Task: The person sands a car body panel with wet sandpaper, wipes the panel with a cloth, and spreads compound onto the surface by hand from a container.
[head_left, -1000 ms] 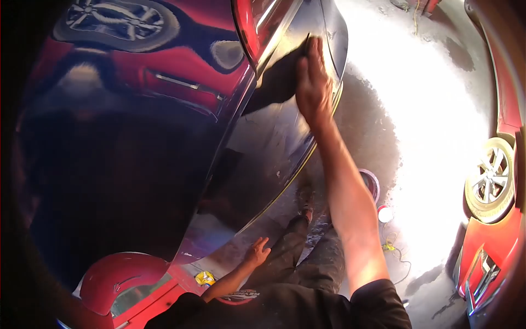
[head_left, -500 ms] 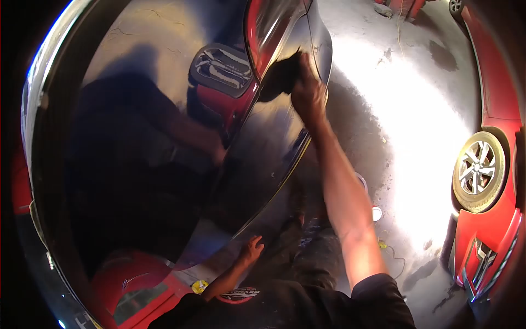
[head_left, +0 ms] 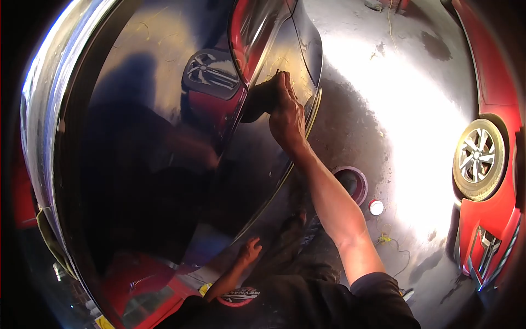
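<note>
A glossy dark car panel (head_left: pixel 181 219) fills the left and middle of the view, covered in reflections. My right hand (head_left: pixel 287 118) reaches up and presses on its side, fingers stretched and close together. A small dark tip shows by the fingertips, and a dark patch lies left of them. Whether this is a held piece, shadow or reflection I cannot tell; the palm side is hidden. Low in front of my body is my left hand (head_left: pixel 251 251), fingers bent loosely and partly apart, holding nothing visible, near the panel's lower edge.
A red car with a spoked wheel (head_left: pixel 478 158) stands at the right. On the brightly lit concrete floor are a round bucket (head_left: pixel 359 183), a small white-topped container (head_left: pixel 376 207) and a thin yellowish cord (head_left: pixel 385 239).
My right hand has moved down and left along the panel, staying against it. The bucket now shows more beside my forearm. My left hand has hardly moved; the view has shifted slightly.
</note>
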`<state>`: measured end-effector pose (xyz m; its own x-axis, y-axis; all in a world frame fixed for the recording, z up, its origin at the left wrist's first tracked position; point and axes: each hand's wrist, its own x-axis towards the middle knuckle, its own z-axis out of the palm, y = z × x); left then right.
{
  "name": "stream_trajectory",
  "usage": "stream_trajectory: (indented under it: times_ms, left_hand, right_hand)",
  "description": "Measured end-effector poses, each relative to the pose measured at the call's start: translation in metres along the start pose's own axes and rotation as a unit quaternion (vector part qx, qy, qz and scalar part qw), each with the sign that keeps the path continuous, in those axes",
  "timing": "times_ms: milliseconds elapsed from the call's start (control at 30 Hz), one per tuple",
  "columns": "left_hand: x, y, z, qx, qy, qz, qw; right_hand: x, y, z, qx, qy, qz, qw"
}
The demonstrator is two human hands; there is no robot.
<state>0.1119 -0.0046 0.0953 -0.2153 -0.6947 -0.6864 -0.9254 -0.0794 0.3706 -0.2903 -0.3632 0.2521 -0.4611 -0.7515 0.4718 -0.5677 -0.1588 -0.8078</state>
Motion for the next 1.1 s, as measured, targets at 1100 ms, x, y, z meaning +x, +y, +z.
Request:
stream_trajectory:
  times_ms: [1100]
  left_hand:
    - [0.013, 0.022, -0.012, -0.036, -0.036, -0.009, 0.999]
  right_hand:
    - [-0.048, -0.034, -0.004, 0.121, 0.012, 0.074, 0.99]
